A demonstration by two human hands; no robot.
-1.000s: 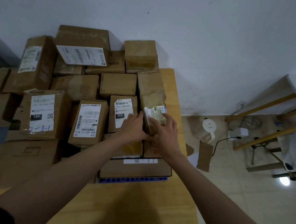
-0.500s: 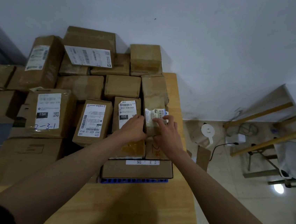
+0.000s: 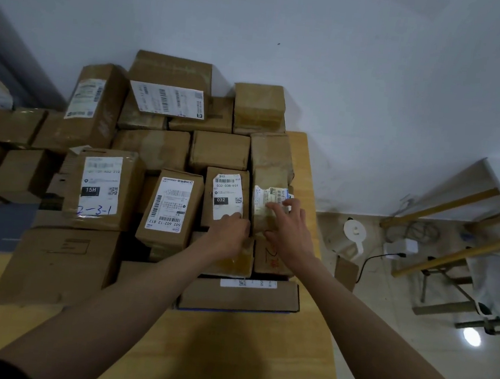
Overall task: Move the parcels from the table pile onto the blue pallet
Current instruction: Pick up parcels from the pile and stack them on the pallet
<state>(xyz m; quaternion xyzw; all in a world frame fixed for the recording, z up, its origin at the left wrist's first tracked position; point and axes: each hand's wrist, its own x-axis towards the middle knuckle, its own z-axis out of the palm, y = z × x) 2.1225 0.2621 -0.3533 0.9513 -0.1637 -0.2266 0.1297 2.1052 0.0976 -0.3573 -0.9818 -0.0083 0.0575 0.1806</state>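
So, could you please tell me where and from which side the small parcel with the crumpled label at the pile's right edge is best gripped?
Probably by its two long side faces. The small parcel stands upright, wedged against the 032 parcel, so the left hand works into that seam while the right hand takes the free right face, then lift towards you.

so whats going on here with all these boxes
A person is working at a pile of cardboard parcels on a wooden table. Both hands are on a small parcel at the right front of the pile: the right hand lies over its label, and the left hand is at its left side. It has not been lifted out yet.
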